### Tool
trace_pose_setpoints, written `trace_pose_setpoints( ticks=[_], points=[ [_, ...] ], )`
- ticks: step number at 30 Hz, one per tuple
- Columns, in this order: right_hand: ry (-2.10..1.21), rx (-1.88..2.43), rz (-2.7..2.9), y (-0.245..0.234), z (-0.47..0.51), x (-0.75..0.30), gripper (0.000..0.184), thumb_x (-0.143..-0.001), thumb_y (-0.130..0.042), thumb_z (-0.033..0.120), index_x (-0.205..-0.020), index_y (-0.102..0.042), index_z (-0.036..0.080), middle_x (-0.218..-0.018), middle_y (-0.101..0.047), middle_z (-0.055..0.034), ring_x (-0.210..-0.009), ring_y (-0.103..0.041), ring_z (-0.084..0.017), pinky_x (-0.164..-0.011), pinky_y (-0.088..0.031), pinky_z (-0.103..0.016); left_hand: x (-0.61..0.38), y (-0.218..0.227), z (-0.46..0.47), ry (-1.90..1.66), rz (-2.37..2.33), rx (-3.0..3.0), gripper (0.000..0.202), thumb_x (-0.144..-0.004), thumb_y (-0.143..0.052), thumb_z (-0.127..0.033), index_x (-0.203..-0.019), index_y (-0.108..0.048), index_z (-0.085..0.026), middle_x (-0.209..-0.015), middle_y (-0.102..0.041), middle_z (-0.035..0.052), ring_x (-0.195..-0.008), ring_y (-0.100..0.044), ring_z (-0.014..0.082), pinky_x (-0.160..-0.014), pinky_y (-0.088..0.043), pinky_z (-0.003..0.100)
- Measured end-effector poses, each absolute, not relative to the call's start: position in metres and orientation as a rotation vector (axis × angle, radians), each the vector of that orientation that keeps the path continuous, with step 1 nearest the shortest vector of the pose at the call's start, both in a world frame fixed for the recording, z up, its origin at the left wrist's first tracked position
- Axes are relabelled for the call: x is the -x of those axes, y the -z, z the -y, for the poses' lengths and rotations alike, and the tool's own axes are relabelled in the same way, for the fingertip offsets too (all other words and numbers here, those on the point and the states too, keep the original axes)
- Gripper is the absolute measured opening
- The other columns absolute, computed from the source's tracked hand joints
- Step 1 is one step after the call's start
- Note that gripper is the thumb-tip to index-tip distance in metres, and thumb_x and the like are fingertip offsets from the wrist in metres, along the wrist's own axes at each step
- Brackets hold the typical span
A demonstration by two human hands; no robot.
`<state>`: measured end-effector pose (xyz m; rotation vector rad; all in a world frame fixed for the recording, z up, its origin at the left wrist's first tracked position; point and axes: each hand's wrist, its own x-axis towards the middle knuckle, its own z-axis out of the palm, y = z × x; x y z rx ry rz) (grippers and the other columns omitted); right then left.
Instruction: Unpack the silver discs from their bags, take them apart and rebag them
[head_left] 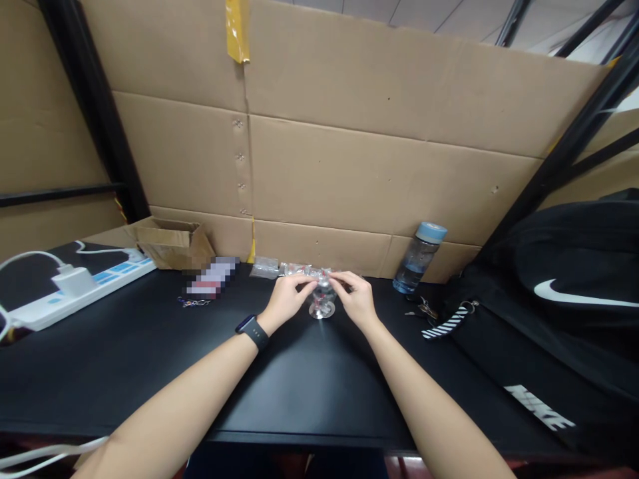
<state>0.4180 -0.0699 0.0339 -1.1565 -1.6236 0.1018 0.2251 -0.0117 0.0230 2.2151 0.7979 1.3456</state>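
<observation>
Both my hands meet at the far middle of the black table [150, 359]. My left hand [285, 301], with a dark band on its wrist, and my right hand [355, 298] pinch a small clear object with red specks [322, 285] between their fingertips. A round shiny base [321, 310] rests on the table just under it. Whether object and base are one piece I cannot tell. More clear plastic packets [279, 269] lie just behind the hands.
A cardboard wall [349, 153] backs the table. A small open carton [172, 243] and a white power strip [74, 289] sit at left. A blue-capped water bottle [418, 258], keys [424, 309] and a black bag [564, 299] lie at right.
</observation>
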Motion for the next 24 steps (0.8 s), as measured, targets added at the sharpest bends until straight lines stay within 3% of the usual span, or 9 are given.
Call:
trace_pose_setpoints(
  ticks=[4, 9, 12, 15, 19, 22, 24],
  points=[
    [-0.230, 1.172, 1.591, -0.030, 0.066, -0.422, 0.031, -0.086, -0.064, 0.032, -0.115, -0.067, 0.023, -0.095, -0.074, -0.0051, -0.075, -0.067, -0.018, -0.064, -0.053, -0.028, -0.225, -0.021, 0.009, -1.387, -0.820, -2.109, 0.023, -0.090, -0.061, -0.037, -0.098, -0.078, -0.024, -0.102, -0.077, 0.0040, -0.097, -0.071, 0.0238, -0.093, -0.052, 0.037],
    [-0.280, 1.190, 1.608, -0.028, 0.065, -0.423, 0.037, -0.082, -0.066, 0.032, -0.117, -0.062, 0.023, -0.091, -0.073, -0.0040, -0.078, -0.068, -0.018, -0.066, -0.053, -0.028, -0.224, -0.024, 0.010, -1.416, -0.813, -2.025, 0.028, -0.092, -0.057, -0.041, -0.098, -0.076, -0.021, -0.102, -0.076, 0.0057, -0.088, -0.070, 0.0215, -0.081, -0.054, 0.034],
    [-0.359, 1.145, 1.529, -0.027, 0.064, -0.422, 0.032, -0.085, -0.063, 0.034, -0.115, -0.060, 0.023, -0.087, -0.072, -0.0037, -0.078, -0.069, -0.019, -0.071, -0.055, -0.030, -0.223, -0.026, 0.010, -1.469, -0.820, -1.963, 0.027, -0.090, -0.060, -0.038, -0.111, -0.066, -0.021, -0.103, -0.074, 0.0061, -0.091, -0.069, 0.0198, -0.082, -0.053, 0.033],
    [-0.480, 1.088, 1.416, -0.024, 0.062, -0.421, 0.043, -0.083, -0.066, 0.033, -0.122, -0.051, 0.025, -0.083, -0.071, -0.0013, -0.076, -0.070, -0.018, -0.073, -0.056, -0.030, -0.222, -0.026, 0.009, -1.484, -0.770, -1.873, 0.039, -0.085, -0.066, -0.030, -0.120, -0.049, -0.023, -0.105, -0.071, 0.0055, -0.089, -0.070, 0.0173, -0.082, -0.053, 0.031],
    [-0.594, 1.057, 1.364, -0.022, 0.061, -0.421, 0.045, -0.081, -0.069, 0.034, -0.118, -0.044, 0.026, -0.077, -0.069, 0.0021, -0.068, -0.069, -0.016, -0.069, -0.057, -0.029, -0.221, -0.023, 0.007, -1.421, -0.691, -1.827, 0.022, -0.087, -0.062, -0.028, -0.101, -0.046, -0.022, -0.102, -0.070, 0.0052, -0.086, -0.071, 0.0159, -0.079, -0.054, 0.029],
    [-0.612, 1.036, 1.351, -0.022, 0.061, -0.420, 0.033, -0.079, -0.071, 0.036, -0.103, -0.051, 0.025, -0.086, -0.071, -0.0014, -0.071, -0.070, -0.016, -0.069, -0.058, -0.029, -0.220, -0.020, 0.005, -1.391, -0.700, -1.931, 0.013, -0.088, -0.058, -0.028, -0.083, -0.050, -0.020, -0.095, -0.070, 0.0047, -0.089, -0.069, 0.0177, -0.082, -0.054, 0.031],
    [-0.605, 1.036, 1.381, -0.023, 0.061, -0.421, 0.023, -0.078, -0.072, 0.037, -0.088, -0.059, 0.021, -0.091, -0.072, -0.0049, -0.073, -0.071, -0.017, -0.072, -0.059, -0.031, -0.220, -0.019, 0.004, -1.346, -0.714, -2.026, 0.010, -0.090, -0.056, -0.027, -0.084, -0.058, -0.019, -0.098, -0.070, 0.0050, -0.088, -0.068, 0.0179, -0.081, -0.054, 0.031]
  ],
)
